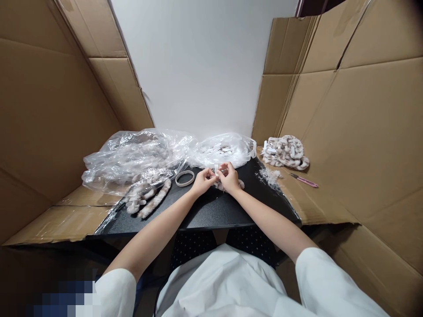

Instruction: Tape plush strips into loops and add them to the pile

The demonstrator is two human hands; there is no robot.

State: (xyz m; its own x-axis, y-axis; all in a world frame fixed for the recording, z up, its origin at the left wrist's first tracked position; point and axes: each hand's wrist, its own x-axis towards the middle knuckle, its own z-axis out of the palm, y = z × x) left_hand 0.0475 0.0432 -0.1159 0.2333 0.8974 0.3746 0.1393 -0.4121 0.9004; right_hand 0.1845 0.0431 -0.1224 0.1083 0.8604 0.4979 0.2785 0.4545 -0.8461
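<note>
My left hand (202, 181) and my right hand (230, 177) meet over the black table, fingers pinched together. Between their fingertips a small white tag (216, 168) sticks up. Under my hands lies a furry white-and-brown strip (242, 184), mostly hidden by them; how the tag joins it I cannot make out. Just left of my left hand rests a roll of tape (185, 178). Farther left, more furry strips (155, 202) with white tags lie loosely on the table.
Behind are a large clear plastic bag (132, 154) with furry pieces and a smaller white plastic bag (228, 147). To the right are a furry pile (286, 152), fluff scraps (271, 176) and pink thread snips (303, 179). Cardboard walls (370, 132) flank the black table (211, 215).
</note>
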